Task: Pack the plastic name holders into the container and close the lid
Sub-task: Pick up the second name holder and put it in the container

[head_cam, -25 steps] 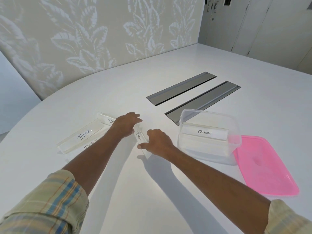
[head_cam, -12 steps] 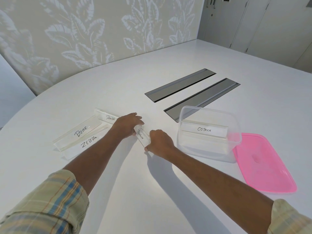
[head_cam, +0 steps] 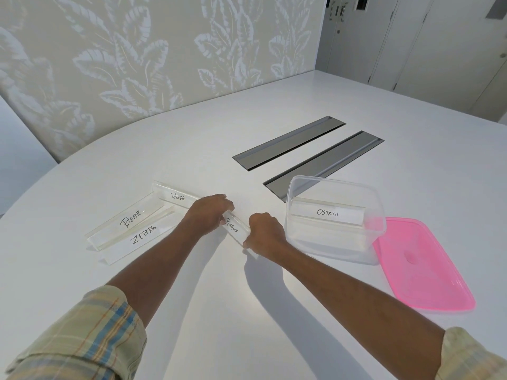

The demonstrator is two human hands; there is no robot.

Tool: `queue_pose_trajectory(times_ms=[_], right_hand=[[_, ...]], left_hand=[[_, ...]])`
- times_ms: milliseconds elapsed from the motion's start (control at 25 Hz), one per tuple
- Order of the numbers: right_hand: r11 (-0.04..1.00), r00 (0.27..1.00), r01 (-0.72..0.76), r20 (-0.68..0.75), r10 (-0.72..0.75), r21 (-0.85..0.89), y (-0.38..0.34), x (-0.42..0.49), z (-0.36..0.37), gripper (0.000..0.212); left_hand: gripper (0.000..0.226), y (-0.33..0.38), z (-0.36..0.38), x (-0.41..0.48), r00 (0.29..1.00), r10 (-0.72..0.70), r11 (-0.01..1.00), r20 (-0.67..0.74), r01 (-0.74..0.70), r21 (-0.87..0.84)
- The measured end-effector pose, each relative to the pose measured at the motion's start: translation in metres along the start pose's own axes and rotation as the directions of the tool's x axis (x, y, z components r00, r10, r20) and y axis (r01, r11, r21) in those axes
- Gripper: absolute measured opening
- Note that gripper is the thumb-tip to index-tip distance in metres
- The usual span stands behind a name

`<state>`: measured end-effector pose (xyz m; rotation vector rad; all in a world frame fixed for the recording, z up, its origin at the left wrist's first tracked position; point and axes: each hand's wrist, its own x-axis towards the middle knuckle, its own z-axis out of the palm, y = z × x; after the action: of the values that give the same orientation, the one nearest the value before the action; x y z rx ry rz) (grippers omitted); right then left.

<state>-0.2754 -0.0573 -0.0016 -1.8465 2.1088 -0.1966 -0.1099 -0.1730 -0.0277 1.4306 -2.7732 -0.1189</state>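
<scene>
I had both hands, left (head_cam: 207, 215) and right (head_cam: 264, 233), closed on the PENGUIN holder's (head_cam: 233, 228) ends; lifting it into the container (head_cam: 336, 185) came next.

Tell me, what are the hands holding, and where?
Both hold the Penguin holder by its ends: left hand the far end, right hand the near end.

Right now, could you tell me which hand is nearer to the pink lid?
The right hand: it grips the PENGUIN holder just left of the container, which stands between it and the pink lid. The left hand is farther left.
</scene>
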Motion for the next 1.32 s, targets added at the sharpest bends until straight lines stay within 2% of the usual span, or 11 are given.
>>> queue_pose_trajectory(times_ms=[280, 600, 760, 920, 1040, 1320], right_hand=[[0.998, 1.0, -0.011, -0.019, 0.01, -0.063, 0.003, -0.008, -0.01, 0.038], [0.988, 0.995, 0.096, -0.022, -0.099, -0.123, -0.005, -0.023, -0.036, 0.036], [0.983, 0.988, 0.122, -0.073, -0.133, -0.137, -0.007, -0.025, -0.059, 0.014], [0.975, 0.978, 0.159, -0.112, -0.178, -0.157, 0.003, -0.022, -0.089, 0.038], [0.979, 0.973, 0.175, -0.131, -0.187, -0.1, 0.021, -0.022, -0.116, 0.051], [0.986, 0.965, 0.159, -0.202, -0.165, -0.045, 0.083, -0.033, -0.168, 0.041]], left_hand=[[0.035, 0.007, -0.008, -0.016, 0.999, 0.039, 0.999, -0.005, -0.039, 0.002], [0.038, 0.004, -0.024, -0.039, 1.0, -0.003, 1.0, -0.01, 0.003, -0.01], [0.04, 0.003, -0.049, -0.046, 0.998, -0.002, 0.999, -0.057, 0.005, 0.045], [0.032, 0.01, -0.078, -0.046, 0.991, 0.005, 0.996, -0.135, 0.007, 0.084], [0.027, 0.026, -0.101, -0.039, 0.984, 0.006, 0.996, -0.18, 0.01, 0.087], [0.024, 0.091, -0.138, -0.005, 0.966, 0.088, 0.993, -0.241, -0.066, 0.096]])
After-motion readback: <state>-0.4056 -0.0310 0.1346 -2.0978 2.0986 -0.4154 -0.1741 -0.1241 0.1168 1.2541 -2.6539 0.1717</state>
